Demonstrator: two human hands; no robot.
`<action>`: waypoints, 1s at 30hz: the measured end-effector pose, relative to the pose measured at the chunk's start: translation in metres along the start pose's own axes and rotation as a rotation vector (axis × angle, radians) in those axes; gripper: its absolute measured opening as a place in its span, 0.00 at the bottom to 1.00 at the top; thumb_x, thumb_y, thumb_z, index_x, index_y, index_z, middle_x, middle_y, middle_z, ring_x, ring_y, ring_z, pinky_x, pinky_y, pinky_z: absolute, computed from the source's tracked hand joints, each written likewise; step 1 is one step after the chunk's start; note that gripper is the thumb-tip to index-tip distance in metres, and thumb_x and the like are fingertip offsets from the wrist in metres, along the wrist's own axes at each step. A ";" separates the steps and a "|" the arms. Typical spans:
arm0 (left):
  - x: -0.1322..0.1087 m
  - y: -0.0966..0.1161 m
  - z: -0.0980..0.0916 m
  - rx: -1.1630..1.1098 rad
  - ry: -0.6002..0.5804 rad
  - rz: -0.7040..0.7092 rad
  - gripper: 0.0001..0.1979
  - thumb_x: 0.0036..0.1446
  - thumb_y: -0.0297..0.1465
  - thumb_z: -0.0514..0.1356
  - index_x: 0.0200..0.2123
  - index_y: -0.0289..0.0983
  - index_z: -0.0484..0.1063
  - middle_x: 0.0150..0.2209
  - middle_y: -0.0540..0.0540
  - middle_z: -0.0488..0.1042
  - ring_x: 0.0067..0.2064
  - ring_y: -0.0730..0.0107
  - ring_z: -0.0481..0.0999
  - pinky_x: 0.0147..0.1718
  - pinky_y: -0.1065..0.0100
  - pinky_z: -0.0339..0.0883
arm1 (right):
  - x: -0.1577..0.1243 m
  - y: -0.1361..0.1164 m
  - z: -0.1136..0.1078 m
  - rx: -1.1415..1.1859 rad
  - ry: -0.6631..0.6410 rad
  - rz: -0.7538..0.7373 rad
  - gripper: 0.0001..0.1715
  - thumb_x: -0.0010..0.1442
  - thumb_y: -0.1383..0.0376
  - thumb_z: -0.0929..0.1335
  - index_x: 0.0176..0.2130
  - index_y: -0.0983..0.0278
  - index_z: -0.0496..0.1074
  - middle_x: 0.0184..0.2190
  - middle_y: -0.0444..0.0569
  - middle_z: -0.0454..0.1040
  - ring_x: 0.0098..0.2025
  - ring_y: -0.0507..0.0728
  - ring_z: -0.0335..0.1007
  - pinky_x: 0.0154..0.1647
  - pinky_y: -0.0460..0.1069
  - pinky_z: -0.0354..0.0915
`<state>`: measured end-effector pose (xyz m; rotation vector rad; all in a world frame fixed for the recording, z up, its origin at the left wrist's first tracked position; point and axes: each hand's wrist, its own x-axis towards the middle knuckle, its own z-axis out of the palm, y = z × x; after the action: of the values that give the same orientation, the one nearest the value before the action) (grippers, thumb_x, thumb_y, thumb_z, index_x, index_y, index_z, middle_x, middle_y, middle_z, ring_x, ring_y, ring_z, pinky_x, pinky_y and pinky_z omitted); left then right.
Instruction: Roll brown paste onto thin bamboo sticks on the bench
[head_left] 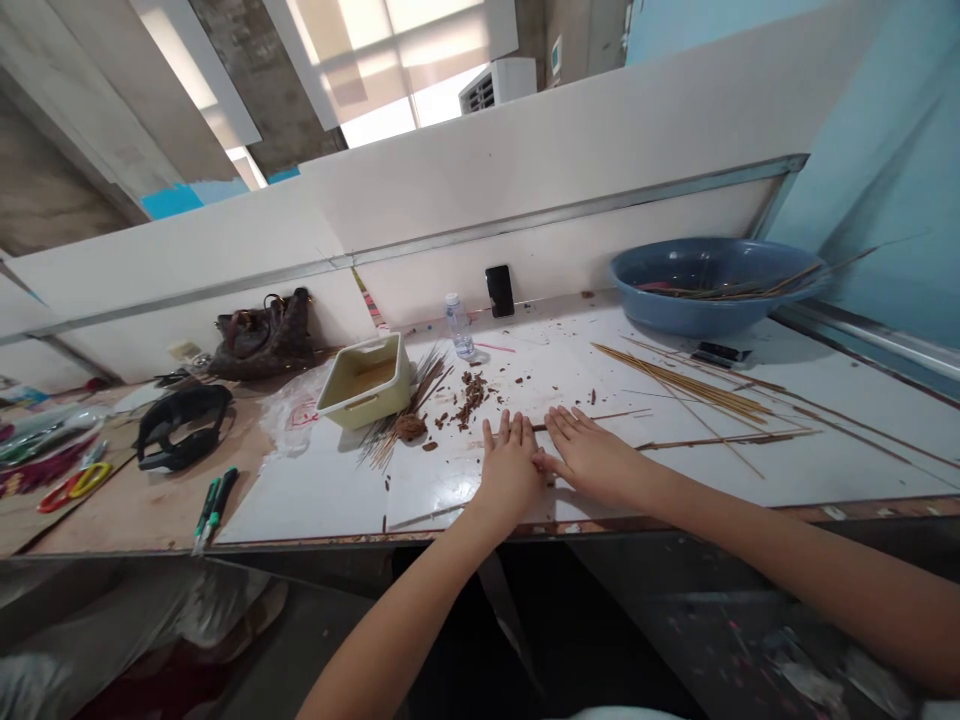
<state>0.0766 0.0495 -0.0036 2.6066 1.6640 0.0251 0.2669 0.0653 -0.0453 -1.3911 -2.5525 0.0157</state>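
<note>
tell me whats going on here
A person's left hand and right hand lie palm-down side by side on a white work surface, next to a thin brown stick. A bundle of thin sticks lies to the right, brown crumbs to the left, and a blue basin holds more sticks.

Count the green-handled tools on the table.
2: one tool and a second tool, side by side on the wooden tabletop, left of the left hand and right hand.

White partition wall [525, 170], pale blue wall [885, 170], bright window [375, 120]
</note>
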 end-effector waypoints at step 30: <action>0.000 0.014 0.003 -0.029 0.085 -0.089 0.33 0.79 0.39 0.43 0.79 0.29 0.61 0.79 0.33 0.61 0.84 0.39 0.46 0.78 0.24 0.27 | -0.002 0.000 -0.010 -0.030 -0.043 -0.018 0.47 0.81 0.45 0.56 0.78 0.77 0.60 0.76 0.75 0.63 0.80 0.74 0.57 0.81 0.72 0.54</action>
<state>0.0893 0.0437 -0.0061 2.5419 1.7908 0.1580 0.2694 0.0627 -0.0358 -1.3931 -2.6106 0.0041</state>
